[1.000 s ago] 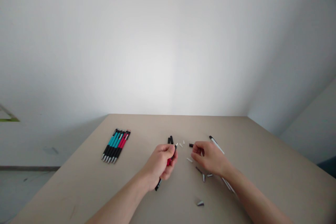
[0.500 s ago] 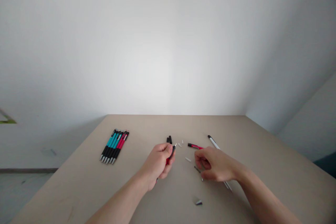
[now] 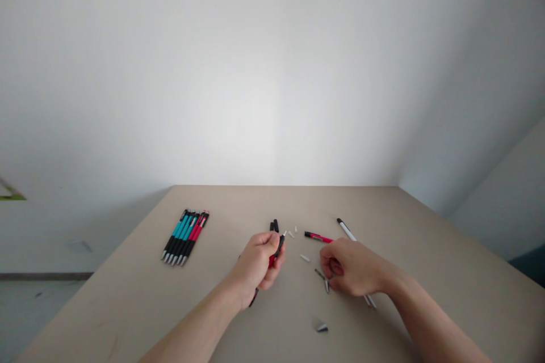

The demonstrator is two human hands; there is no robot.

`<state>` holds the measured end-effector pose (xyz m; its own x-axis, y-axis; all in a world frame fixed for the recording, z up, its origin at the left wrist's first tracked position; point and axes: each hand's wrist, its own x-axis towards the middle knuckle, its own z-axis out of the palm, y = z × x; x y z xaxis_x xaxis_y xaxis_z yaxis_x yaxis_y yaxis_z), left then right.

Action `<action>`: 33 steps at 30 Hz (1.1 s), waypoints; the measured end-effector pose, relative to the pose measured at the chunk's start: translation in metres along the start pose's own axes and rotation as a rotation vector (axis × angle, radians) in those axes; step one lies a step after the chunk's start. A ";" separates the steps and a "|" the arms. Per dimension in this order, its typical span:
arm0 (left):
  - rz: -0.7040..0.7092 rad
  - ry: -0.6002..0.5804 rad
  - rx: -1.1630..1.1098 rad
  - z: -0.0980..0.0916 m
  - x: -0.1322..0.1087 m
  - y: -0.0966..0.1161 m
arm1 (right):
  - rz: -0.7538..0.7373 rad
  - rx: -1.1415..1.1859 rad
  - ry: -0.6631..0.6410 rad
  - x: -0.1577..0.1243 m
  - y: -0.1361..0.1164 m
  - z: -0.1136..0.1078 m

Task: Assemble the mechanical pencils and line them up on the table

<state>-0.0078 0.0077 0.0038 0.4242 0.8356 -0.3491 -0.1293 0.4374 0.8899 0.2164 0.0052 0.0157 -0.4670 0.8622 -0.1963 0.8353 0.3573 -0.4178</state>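
matt tan table (image 3: pixel 128 295), glossy plastic pens (image 3: pixel 185 236)

About six grouped pens (image 3: pixel 185 235), two black caps (image 3: pixel 275 226), three white bits (image 3: pixel 305 258), one cone (image 3: pixel 322 327)

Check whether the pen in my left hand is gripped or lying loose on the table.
Gripped: the left hand is closed round the pen, whose two ends stick out above and below it.

A red and black pen (image 3: pixel 272 260) sits tilted, tip up, gripped in the left hand (image 3: pixel 256 265), while a thin dark piece (image 3: pixel 320 274) and a small silver cone (image 3: pixel 326 286) lie just beside the right hand (image 3: pixel 355 273).
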 end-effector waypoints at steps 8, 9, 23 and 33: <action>0.086 -0.096 0.027 -0.003 0.002 -0.004 | -0.017 -0.034 0.028 0.002 -0.005 -0.002; 0.116 -0.114 0.029 -0.003 0.002 -0.004 | -0.015 -0.046 0.049 0.002 -0.006 -0.001; 0.566 -0.265 0.101 -0.004 -0.012 0.003 | 0.010 -0.061 0.084 0.006 -0.006 0.005; 0.688 -0.331 0.060 -0.008 -0.009 0.000 | -0.072 0.021 0.249 0.009 -0.007 0.007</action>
<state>-0.0188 0.0026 0.0050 0.5132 0.7659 0.3873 -0.4165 -0.1724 0.8927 0.2047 0.0077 0.0108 -0.4369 0.8977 0.0576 0.7952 0.4153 -0.4418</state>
